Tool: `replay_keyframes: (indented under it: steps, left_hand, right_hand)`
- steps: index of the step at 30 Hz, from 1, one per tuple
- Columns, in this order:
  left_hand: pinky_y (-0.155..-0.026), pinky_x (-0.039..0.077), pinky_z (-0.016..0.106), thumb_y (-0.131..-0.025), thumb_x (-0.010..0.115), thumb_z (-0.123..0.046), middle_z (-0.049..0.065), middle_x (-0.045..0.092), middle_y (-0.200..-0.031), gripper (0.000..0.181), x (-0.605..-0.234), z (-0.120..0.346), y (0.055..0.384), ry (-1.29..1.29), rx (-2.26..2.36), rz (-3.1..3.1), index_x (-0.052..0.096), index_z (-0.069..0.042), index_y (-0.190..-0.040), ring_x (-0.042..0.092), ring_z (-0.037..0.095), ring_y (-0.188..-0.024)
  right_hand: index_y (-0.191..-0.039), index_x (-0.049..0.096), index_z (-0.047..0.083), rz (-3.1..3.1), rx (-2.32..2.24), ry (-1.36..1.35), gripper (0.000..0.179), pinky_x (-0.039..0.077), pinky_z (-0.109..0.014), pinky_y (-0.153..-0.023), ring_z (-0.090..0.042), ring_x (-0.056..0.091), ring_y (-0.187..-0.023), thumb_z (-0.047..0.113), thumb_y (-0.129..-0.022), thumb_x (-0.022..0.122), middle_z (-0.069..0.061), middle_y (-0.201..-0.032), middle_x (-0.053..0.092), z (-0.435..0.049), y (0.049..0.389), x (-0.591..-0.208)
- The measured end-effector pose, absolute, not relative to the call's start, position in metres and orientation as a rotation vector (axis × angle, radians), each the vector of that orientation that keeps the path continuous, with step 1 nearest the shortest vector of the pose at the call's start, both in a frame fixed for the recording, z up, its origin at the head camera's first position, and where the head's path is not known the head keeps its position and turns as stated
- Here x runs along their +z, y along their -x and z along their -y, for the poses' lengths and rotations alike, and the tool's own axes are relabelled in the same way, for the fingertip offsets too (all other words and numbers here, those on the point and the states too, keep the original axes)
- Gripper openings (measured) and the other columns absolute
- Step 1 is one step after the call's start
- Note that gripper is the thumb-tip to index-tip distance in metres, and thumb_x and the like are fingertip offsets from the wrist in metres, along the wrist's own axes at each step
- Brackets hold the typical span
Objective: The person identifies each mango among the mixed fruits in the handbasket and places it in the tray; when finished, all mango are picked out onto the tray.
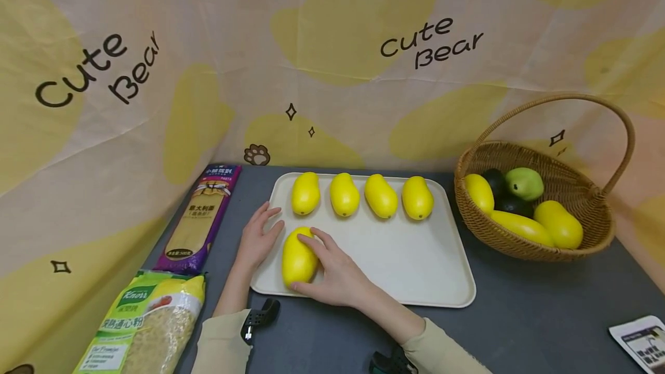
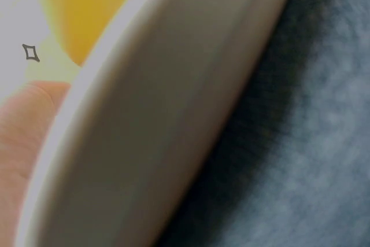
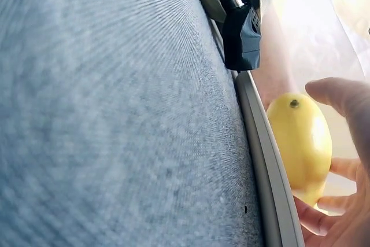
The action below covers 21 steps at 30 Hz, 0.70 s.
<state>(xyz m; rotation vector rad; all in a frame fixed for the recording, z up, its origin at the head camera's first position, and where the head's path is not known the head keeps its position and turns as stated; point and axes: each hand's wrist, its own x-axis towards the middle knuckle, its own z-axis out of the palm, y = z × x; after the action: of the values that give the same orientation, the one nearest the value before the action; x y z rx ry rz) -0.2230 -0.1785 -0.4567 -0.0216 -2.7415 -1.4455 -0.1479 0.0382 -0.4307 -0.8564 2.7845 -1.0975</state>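
Observation:
On the near left of the white tray lies a yellow mango, lengthwise toward the person. My right hand grips it from the right, thumb by its near end and fingers around its far side. In the right wrist view the mango shows its dark stem spot, with the thumb close to that end. My left hand is held over the tray's left edge, fingers spread and holding nothing. Several more mangoes form a row along the tray's far side.
A wicker basket at the right holds yellow mangoes, a green fruit and dark fruits. Left of the tray lie a purple pasta pack and a green-yellow Knorr bag. A white printed card sits at the right front.

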Motion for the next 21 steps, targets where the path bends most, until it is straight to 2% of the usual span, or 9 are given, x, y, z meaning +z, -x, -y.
replay_keyframes:
  steps: [7,21]
  left_hand:
    - [-0.113,0.019,0.059,-0.098,0.057,-0.026,0.012,0.027,-0.158,0.044,-0.456,0.1782,0.2237,0.022,-1.427,2.75,0.054,-0.007,-0.137,0.025,0.038,-0.143]
    - [-0.113,0.019,0.059,-0.098,0.057,-0.028,0.012,0.026,-0.158,0.045,-0.4601,0.1797,0.2255,0.035,-1.423,2.757,0.054,-0.007,-0.138,0.024,0.038,-0.143]
  right_hand:
    - [-0.149,0.037,0.026,-2.767,-1.116,0.874,0.08,0.045,-0.043,-0.101,-0.02,0.048,-0.128,0.048,-0.081,0.072,-0.003,-0.155,0.028,-0.0386,0.1476,-0.4315]
    - [-0.149,0.036,0.019,-2.783,-1.135,0.916,0.087,0.047,-0.041,-0.098,-0.016,0.048,-0.127,0.055,-0.079,0.073,-0.002,-0.153,0.033,-0.0367,0.143,-0.4338]
